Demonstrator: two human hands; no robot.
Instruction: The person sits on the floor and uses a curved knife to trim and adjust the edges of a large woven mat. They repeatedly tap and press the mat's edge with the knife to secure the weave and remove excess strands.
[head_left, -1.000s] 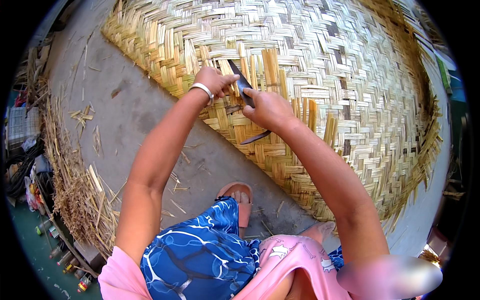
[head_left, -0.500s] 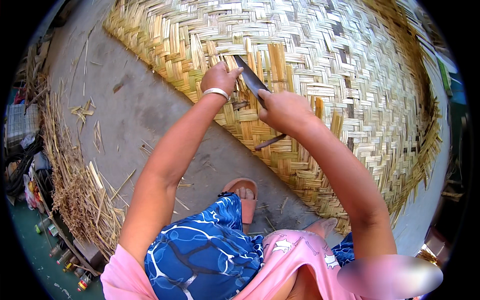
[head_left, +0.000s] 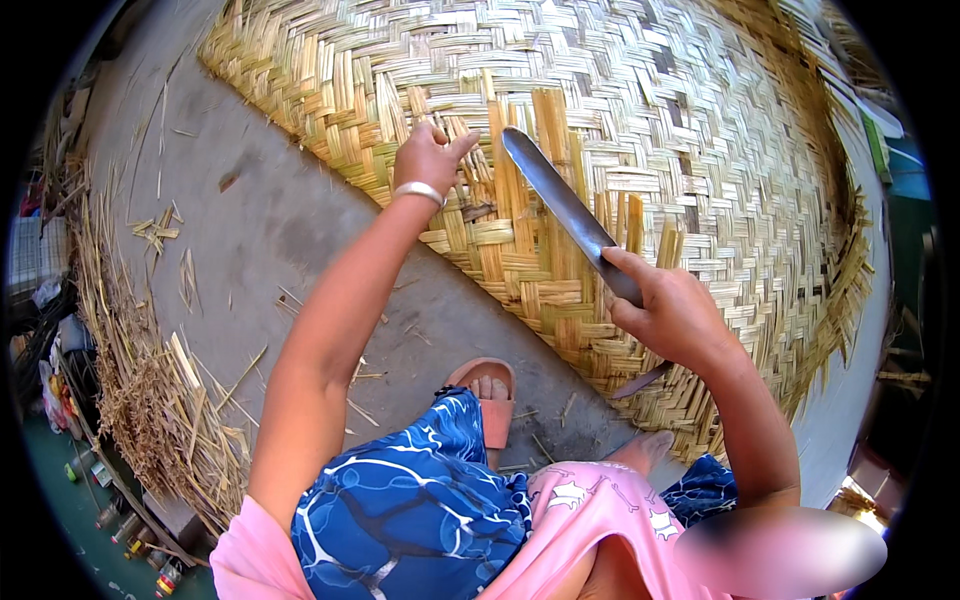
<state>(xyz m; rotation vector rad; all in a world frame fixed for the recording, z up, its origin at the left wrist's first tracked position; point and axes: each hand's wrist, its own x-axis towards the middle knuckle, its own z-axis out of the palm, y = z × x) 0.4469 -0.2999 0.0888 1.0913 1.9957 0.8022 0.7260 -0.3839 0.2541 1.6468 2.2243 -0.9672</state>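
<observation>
**Blade lifted over the mat edge, left hand steadying the strips**

Raised since the earlier frames: the right hand (head_left: 672, 312) has swung the long knife (head_left: 566, 205) up, so the blade now points to upper centre of the frame, where half a second ago it lay lower and closer to the left hand. Left hand (head_left: 428, 158) has shifted slightly up and left, wrist bangle (head_left: 418, 190) showing.

Step in hand, as I judge it: trimming or tamping loose bamboo strips (head_left: 545, 130) at the mat's unfinished edge, caught on the upswing. Next move likely calls for a controlled downward stroke onto the standing strip ends, with the left fingers kept out of the blade's path, since they sit close to it.

Right hand: closed tight round the knife handle, index finger laid along the blade's base; handle end pokes out below the fist. Left hand: loosely curled, fingertips pressing or pinching strips on the woven mat (head_left: 700, 110); cannot tell if it truly grips one.

Positions: mat fills upper centre and right of frame, its near edge running diagonally from upper left to lower right. Upright strip ends stand between the two hands, just right of the left hand, under the blade tip. Blade is above the mat, apart from it. Sandalled foot (head_left: 490, 390) at centre bottom on bare concrete floor (head_left: 250, 230); bamboo scraps (head_left: 150, 400) heaped at left.
</observation>
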